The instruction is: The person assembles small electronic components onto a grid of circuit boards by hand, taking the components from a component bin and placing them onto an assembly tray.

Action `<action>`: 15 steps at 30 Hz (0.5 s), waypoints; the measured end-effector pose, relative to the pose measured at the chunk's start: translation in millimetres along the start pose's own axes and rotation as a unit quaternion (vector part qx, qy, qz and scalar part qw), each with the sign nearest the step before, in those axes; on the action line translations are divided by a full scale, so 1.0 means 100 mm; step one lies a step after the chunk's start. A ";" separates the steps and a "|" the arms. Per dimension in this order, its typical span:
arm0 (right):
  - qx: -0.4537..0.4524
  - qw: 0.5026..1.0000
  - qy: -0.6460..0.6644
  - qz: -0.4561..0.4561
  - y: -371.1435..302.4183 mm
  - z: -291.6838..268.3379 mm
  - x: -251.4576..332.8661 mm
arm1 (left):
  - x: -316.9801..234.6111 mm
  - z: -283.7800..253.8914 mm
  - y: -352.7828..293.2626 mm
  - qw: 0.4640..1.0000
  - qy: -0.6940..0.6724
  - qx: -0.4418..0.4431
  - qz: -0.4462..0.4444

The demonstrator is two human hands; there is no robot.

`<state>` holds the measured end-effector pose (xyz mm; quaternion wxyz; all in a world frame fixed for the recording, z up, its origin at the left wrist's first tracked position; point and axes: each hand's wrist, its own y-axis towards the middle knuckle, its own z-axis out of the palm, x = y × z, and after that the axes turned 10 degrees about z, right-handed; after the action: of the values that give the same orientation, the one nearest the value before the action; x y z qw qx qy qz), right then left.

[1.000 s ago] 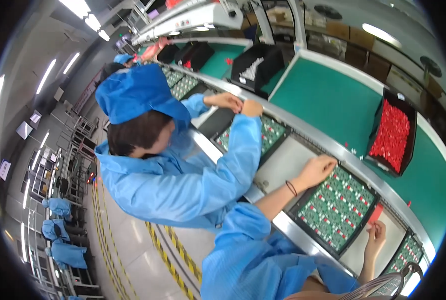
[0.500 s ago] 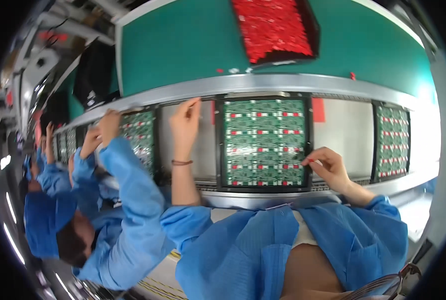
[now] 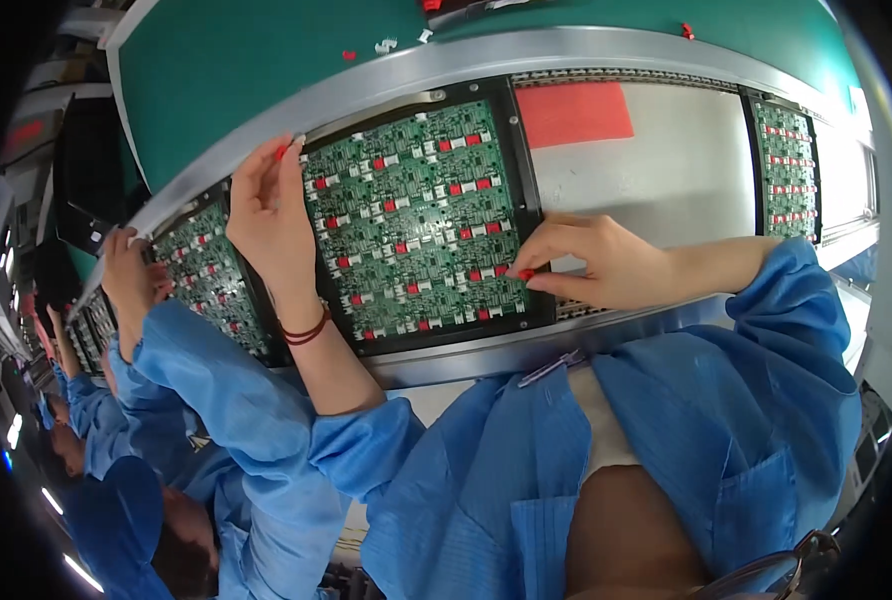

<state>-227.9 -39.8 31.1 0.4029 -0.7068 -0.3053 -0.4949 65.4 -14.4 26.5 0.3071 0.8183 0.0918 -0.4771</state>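
Note:
A green circuit board panel (image 3: 416,215) lies in a black frame before me, dotted with rows of small red and white connectors. Over its left edge, near the far corner, my left hand (image 3: 271,215) pinches a small red connector (image 3: 282,152) between thumb and finger. My right hand (image 3: 601,262) is at the panel's right edge, its thumb and forefinger closed on another small red connector (image 3: 525,275). That piece is close to the board's last column; whether it touches the board, I cannot tell.
The frame sits on a metal conveyor with a chain (image 3: 646,76) and a far rail (image 3: 366,85). A red sheet (image 3: 576,112) lies right of the panel. Another panel (image 3: 788,170) is farther right. At left a co-worker's hand (image 3: 131,275) is over another panel (image 3: 206,265). Loose connectors (image 3: 386,46) lie on the green surface.
The view has shifted and turned, so the panel looks larger and tilted. The red connector bin has mostly left the top of the picture. Both hands are now nearer the panel's edges.

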 end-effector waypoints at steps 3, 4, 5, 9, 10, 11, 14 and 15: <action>-0.037 0.993 -0.086 -0.068 0.01 0.00 -0.07 | -0.07 0.12 -0.03 0.998 0.059 0.016 0.025; -0.064 0.985 -0.134 -0.093 0.00 0.01 -0.04 | -0.08 0.14 -0.01 0.994 0.096 0.028 0.051; -0.084 0.972 -0.183 -0.120 -0.03 0.04 -0.02 | -0.09 0.15 -0.02 0.992 0.099 0.024 0.074; -0.037 0.989 -0.138 -0.045 -0.13 0.26 -0.04 | -0.14 0.13 -0.06 0.984 0.143 0.052 0.098; -0.032 0.989 -0.141 -0.042 -0.13 0.29 -0.04 | -0.12 0.13 -0.06 0.984 0.141 0.049 0.093; -0.038 0.985 -0.163 -0.041 -0.15 0.31 -0.03 | -0.10 0.12 -0.08 0.986 0.131 0.051 0.085; -0.049 0.975 -0.212 -0.036 -0.14 0.37 0.04 | -0.08 0.12 -0.07 0.989 0.112 0.042 0.085; -0.061 0.969 -0.237 -0.035 -0.12 0.37 0.07 | -0.10 0.12 -0.07 0.988 0.119 0.053 0.084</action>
<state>-218.9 -1.6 33.8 0.2572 -0.8160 -0.3858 -0.3452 48.3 -14.7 27.4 0.2892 0.8893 0.0328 -0.3527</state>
